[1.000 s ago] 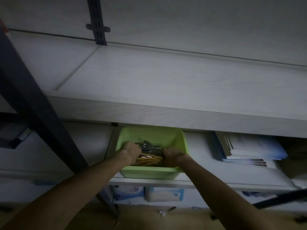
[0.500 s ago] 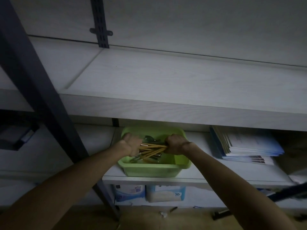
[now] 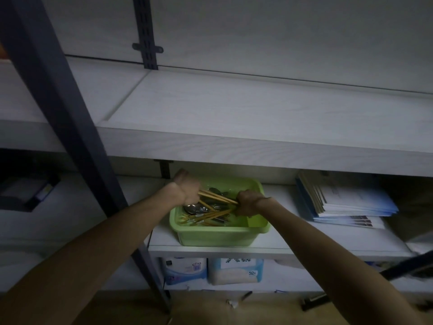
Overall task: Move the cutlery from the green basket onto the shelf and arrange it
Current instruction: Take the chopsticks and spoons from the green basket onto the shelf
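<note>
1. Dim shelving fills the head view: a pale upper shelf [image 3: 257, 118] lies bare, and below it a lower shelf [image 3: 304, 245] carries a green basket [image 3: 218, 235] near its front edge, with a stack of booklets [image 3: 346, 205] toward its right end.
2. Chopsticks [image 3: 216, 197] and spoons [image 3: 195, 208] lie inside the basket.
3. Left hand [image 3: 186, 187] has its grip curled round one end of a chopstick bundle; right hand [image 3: 248, 202] has its grip curled round the other end, above the basket.

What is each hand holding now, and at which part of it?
Both hands hold wooden chopsticks over the green basket: the left hand has its grip on one end, the right hand on the other.
</note>
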The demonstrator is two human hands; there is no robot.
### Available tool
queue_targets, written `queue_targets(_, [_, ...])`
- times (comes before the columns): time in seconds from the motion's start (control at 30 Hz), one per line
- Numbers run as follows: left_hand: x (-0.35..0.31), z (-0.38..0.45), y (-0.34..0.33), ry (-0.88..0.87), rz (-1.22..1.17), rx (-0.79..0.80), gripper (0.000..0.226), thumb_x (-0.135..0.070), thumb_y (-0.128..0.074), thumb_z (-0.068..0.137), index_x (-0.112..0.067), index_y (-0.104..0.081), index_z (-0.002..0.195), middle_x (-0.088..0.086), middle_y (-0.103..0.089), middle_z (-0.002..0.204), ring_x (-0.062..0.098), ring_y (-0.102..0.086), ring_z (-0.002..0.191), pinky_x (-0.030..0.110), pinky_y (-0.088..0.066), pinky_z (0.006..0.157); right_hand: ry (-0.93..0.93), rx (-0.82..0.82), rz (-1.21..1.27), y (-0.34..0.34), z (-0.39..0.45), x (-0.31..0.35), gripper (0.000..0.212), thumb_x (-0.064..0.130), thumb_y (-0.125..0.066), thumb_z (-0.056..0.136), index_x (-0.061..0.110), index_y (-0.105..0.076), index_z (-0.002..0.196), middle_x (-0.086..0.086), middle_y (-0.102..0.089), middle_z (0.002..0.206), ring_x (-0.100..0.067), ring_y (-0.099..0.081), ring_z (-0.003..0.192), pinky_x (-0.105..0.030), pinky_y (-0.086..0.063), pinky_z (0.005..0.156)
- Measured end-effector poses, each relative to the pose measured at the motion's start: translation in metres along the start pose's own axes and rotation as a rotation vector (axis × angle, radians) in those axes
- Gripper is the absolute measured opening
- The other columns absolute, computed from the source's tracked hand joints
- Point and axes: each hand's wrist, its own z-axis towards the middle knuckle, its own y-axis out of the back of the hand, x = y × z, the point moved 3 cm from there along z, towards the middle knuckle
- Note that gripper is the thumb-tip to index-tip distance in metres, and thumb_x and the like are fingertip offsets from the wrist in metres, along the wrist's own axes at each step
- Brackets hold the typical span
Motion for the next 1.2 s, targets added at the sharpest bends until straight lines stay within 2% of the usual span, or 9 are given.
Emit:
queue_targets(0.17, [0.007, -0.005, -0.002, 0.01, -0.018, 0.011, 0.021, -0.029, -0.053, 0.088, -0.021, -0.053, 0.07, -0.001, -0.059, 0.075, 0.017, -0.057, 0.069, 0.03, -0.051, 0.071, -0.015, 0.098, 0.09, -0.003, -0.001, 0.002, 0.028, 0.026, -0.065, 0.095, 0.006, -0.066, 0.114, -0.007, -0.066, 0.09, -0.013, -0.06, 0.06, -0.021, -0.049, 0.051])
queue_targets(0.33, [0.009, -0.008, 0.0, -0.023, -0.027, 0.004, 0.017, -0.032, -0.056, 0.085, -0.018, -0.061, 0.078, 0.001, -0.061, 0.077, 0.019, -0.058, 0.072, 0.029, -0.046, 0.068, 0.009, 0.072, 0.013, 0.0, -0.003, -0.002, 0.032, 0.038, -0.064, 0.095, 0.01, -0.066, 0.111, -0.006, -0.064, 0.097, -0.017, -0.06, 0.076, -0.025, -0.05, 0.063])
queue_targets(0.43, [0.011, -0.009, -0.001, -0.035, -0.044, 0.013, 0.018, -0.032, -0.056, 0.084, -0.018, -0.058, 0.074, 0.001, -0.06, 0.075, 0.019, -0.056, 0.069, 0.029, -0.043, 0.066, 0.025, 0.05, -0.047, 0.003, -0.008, -0.003, 0.036, 0.043, -0.062, 0.095, 0.012, -0.065, 0.111, -0.005, -0.061, 0.098, -0.018, -0.059, 0.084, -0.03, -0.051, 0.072])
queue_targets(0.6, [0.011, -0.008, 0.001, -0.003, -0.007, -0.029, 0.012, -0.028, -0.055, 0.084, -0.018, -0.057, 0.078, 0.006, -0.066, 0.087, 0.021, -0.054, 0.074, 0.03, -0.043, 0.072, 0.005, -0.038, -0.166, 0.014, -0.016, -0.002, 0.048, 0.056, -0.062, 0.091, 0.014, -0.066, 0.114, -0.005, -0.058, 0.099, -0.021, -0.057, 0.089, -0.03, -0.044, 0.071])
queue_targets(0.7, [0.012, -0.005, 0.001, 0.041, -0.008, -0.06, 0.02, -0.028, -0.054, 0.081, -0.015, -0.068, 0.087, 0.005, -0.068, 0.091, 0.023, -0.061, 0.08, 0.032, -0.051, 0.079, -0.019, -0.014, -0.14, 0.02, -0.021, -0.008, 0.043, 0.055, -0.061, 0.092, 0.016, -0.068, 0.109, -0.003, -0.062, 0.096, -0.018, -0.058, 0.085, -0.029, -0.046, 0.069])
queue_targets(0.87, [0.018, -0.005, 0.01, 0.057, 0.035, -0.147, 0.026, -0.03, -0.052, 0.091, -0.013, -0.07, 0.1, 0.006, -0.07, 0.104, 0.026, -0.067, 0.099, 0.029, -0.045, 0.077, -0.047, 0.05, -0.034, 0.022, -0.027, -0.026, 0.029, 0.045, -0.062, 0.095, 0.017, -0.071, 0.096, 0.003, -0.069, 0.088, -0.013, -0.062, 0.079, -0.026, -0.048, 0.07])
queue_targets(0.97, [0.023, -0.009, 0.008, 0.094, 0.036, -0.149, 0.023, -0.025, -0.05, 0.09, -0.013, -0.069, 0.096, 0.005, -0.07, 0.1, 0.023, -0.066, 0.092, 0.03, -0.05, 0.082, -0.068, 0.08, 0.009, 0.017, -0.026, -0.03, 0.028, 0.043, -0.063, 0.095, 0.023, -0.063, 0.075, 0.007, -0.066, 0.076, -0.011, -0.061, 0.067, -0.025, -0.048, 0.063])
queue_targets(1.1, [0.024, -0.017, 0.004, 0.122, 0.034, -0.15, 0.023, -0.028, -0.051, 0.089, -0.017, -0.07, 0.095, 0.005, -0.071, 0.101, 0.023, -0.068, 0.094, 0.029, -0.044, 0.075, -0.071, 0.179, 0.05, 0.012, -0.027, -0.03, 0.031, 0.04, -0.058, 0.098, 0.013, -0.068, 0.089, 0.001, -0.063, 0.078, -0.014, -0.055, 0.062, -0.027, -0.045, 0.059])
queue_targets(1.2, [0.032, -0.023, 0.003, 0.171, 0.016, -0.122, 0.022, -0.029, -0.049, 0.091, -0.019, -0.069, 0.091, 0.004, -0.071, 0.096, 0.021, -0.066, 0.086, 0.028, -0.041, 0.068, -0.067, 0.247, 0.118, 0.013, -0.034, -0.029, 0.032, 0.035, -0.053, 0.103, 0.012, -0.059, 0.081, 0.002, -0.049, 0.069, -0.01, -0.036, 0.051, -0.023, -0.031, 0.046])
